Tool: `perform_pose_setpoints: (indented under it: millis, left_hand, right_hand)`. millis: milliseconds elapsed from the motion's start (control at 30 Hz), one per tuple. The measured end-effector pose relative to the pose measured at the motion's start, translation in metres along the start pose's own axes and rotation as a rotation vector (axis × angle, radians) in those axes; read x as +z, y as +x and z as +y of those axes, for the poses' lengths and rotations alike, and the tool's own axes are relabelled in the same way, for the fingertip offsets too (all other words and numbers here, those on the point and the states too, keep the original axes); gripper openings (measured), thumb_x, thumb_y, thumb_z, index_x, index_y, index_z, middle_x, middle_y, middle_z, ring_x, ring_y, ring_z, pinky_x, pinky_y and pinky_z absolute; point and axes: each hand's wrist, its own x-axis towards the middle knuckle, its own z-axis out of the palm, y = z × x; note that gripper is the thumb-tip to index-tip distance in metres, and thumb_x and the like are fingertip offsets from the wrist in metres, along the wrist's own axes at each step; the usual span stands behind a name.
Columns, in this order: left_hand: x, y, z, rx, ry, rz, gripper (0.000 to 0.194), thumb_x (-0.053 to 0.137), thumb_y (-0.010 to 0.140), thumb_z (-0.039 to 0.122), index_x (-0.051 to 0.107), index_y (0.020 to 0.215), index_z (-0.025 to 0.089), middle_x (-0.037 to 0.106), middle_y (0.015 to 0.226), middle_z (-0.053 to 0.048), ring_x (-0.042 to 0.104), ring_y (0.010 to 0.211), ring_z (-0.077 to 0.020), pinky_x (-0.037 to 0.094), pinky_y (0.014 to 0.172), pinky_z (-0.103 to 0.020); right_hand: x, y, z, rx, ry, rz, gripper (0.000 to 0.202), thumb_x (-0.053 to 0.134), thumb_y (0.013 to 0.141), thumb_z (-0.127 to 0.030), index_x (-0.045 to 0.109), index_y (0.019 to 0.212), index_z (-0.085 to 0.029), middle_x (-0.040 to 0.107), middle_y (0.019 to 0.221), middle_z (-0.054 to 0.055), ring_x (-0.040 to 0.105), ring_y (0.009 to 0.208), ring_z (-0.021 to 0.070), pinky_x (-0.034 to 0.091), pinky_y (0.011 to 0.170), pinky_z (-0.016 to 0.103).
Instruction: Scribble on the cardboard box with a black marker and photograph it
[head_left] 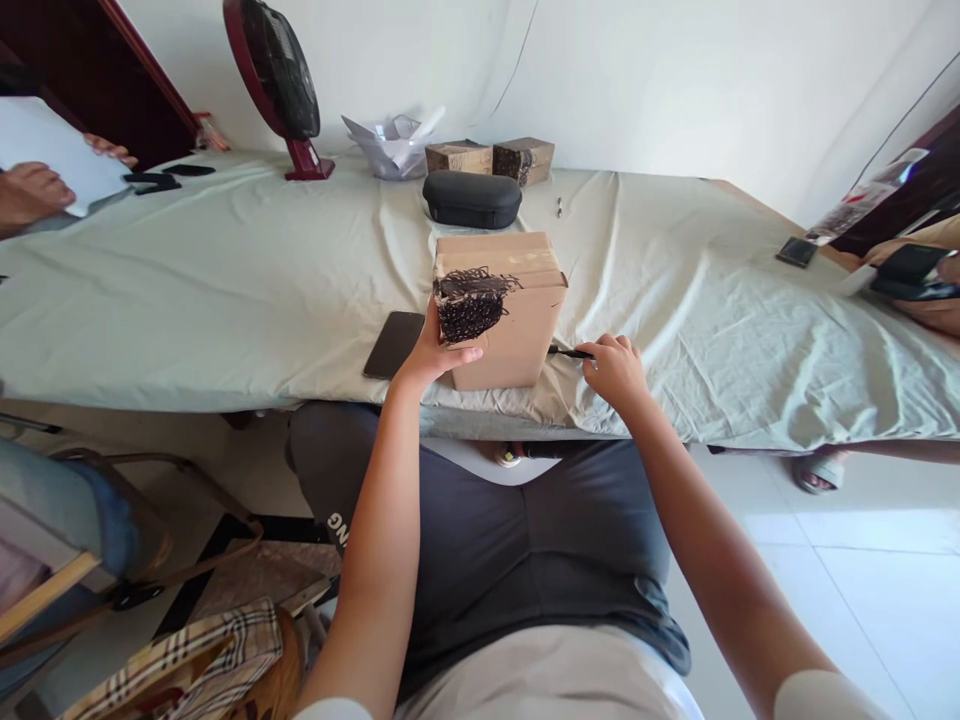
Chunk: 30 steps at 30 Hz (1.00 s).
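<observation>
Pale green cloth drapes a long table before a white wall, with a black case on the far side. At the near edge, centre, stands a cardboard box bearing dense black scribble, gripped at its left side by the left hand, thumb on the near face, beside a dark flat device. Right hand: fingers pinched around a slim black implement, directed leftward at the box's right side; whether its tip makes contact cannot be told.
</observation>
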Motion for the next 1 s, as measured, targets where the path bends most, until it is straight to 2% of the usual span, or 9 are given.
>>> perform_pose_setpoints:
  millis: [267, 467, 633, 867, 1000]
  left_hand:
    - [0.001, -0.001, 0.002, -0.009, -0.015, -0.005, 0.131, 0.096, 0.058, 0.072, 0.035, 0.165, 0.028, 0.054, 0.164, -0.020, 0.056, 0.150, -0.0426, 0.045, 0.126, -0.057]
    - [0.002, -0.001, 0.006, -0.007, -0.015, -0.001, 0.134, 0.096, 0.057, 0.076, 0.034, 0.166, 0.029, 0.056, 0.162, -0.021, 0.058, 0.148, -0.0437, 0.047, 0.124, -0.059]
    - [0.003, -0.001, 0.008, -0.010, -0.017, 0.014, 0.134, 0.096, 0.055, 0.077, 0.037, 0.165, 0.028, 0.058, 0.160, -0.020, 0.055, 0.151, -0.0438, 0.042, 0.128, -0.059]
    - [0.003, -0.002, 0.008, 0.016, 0.019, -0.006, 0.124, 0.092, 0.063, 0.077, 0.040, 0.164, 0.027, 0.063, 0.154, -0.018, 0.051, 0.154, -0.0420, 0.041, 0.129, -0.057]
    - [0.001, -0.002, 0.006, 0.014, 0.016, 0.003, 0.126, 0.093, 0.061, 0.075, 0.039, 0.164, 0.028, 0.062, 0.156, -0.018, 0.050, 0.156, -0.0425, 0.038, 0.131, -0.059]
  right_hand:
    - [0.013, 0.010, -0.009, 0.021, 0.098, 0.013, 0.049, 0.047, 0.100, -0.025, 0.081, 0.135, -0.024, 0.073, 0.125, 0.020, 0.053, 0.124, 0.0417, 0.036, 0.104, 0.058]
    - [0.023, 0.016, -0.021, -0.003, 0.156, -0.018, 0.053, 0.046, 0.101, -0.027, 0.075, 0.145, -0.028, 0.067, 0.129, 0.019, 0.052, 0.124, 0.0408, 0.039, 0.107, 0.059]
    - [0.028, 0.022, -0.031, -0.110, 0.161, -0.021, 0.046, 0.051, 0.105, -0.043, 0.076, 0.140, -0.028, 0.063, 0.136, 0.019, 0.050, 0.124, 0.0417, 0.042, 0.107, 0.059]
    - [0.035, 0.031, -0.023, -0.093, 0.111, 0.061, 0.046, 0.038, 0.109, -0.029, 0.073, 0.138, -0.018, 0.063, 0.135, 0.022, 0.051, 0.123, 0.0405, 0.048, 0.103, 0.053]
    - [0.038, 0.033, -0.018, -0.035, 0.099, 0.055, 0.047, 0.037, 0.106, -0.020, 0.072, 0.136, -0.014, 0.060, 0.144, 0.026, 0.048, 0.135, 0.0446, 0.045, 0.111, 0.061]
